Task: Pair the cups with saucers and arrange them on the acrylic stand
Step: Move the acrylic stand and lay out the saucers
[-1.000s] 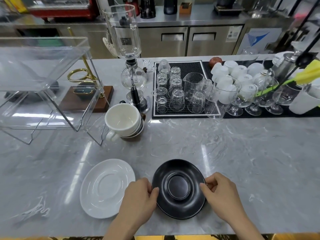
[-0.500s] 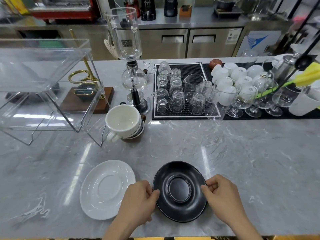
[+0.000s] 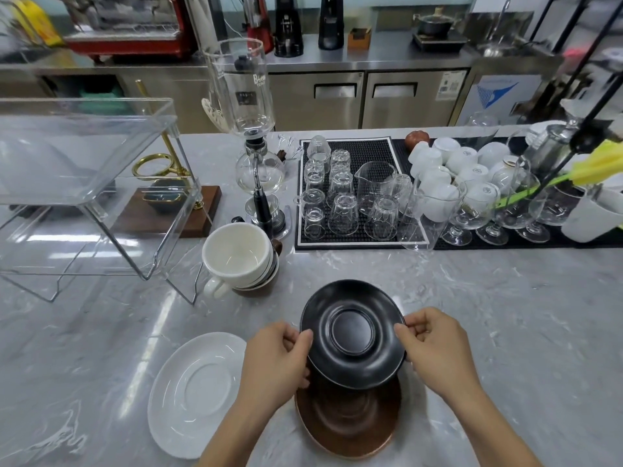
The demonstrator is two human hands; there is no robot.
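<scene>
Both my hands hold a black saucer point(image 3: 352, 333) in the air above the counter: my left hand point(image 3: 274, 360) pinches its left rim, my right hand point(image 3: 435, 348) its right rim. Under it a brown saucer point(image 3: 347, 423) lies on the marble. A white saucer point(image 3: 199, 392) lies to the left of it. A stack of cups with a white cup point(image 3: 237, 257) on top stands beyond, beside the clear acrylic stand point(image 3: 84, 183) at the left.
A glass siphon coffee maker point(image 3: 251, 136) stands behind the cups. A black mat point(image 3: 357, 153) holds several upturned glasses, with white cups point(image 3: 455, 163) and stemmed glasses to the right. A wooden base with a gold ring sits behind the stand.
Both hands have lifted the black saucer off the pile and moved it away from me. The brown saucer below it has come into sight.
</scene>
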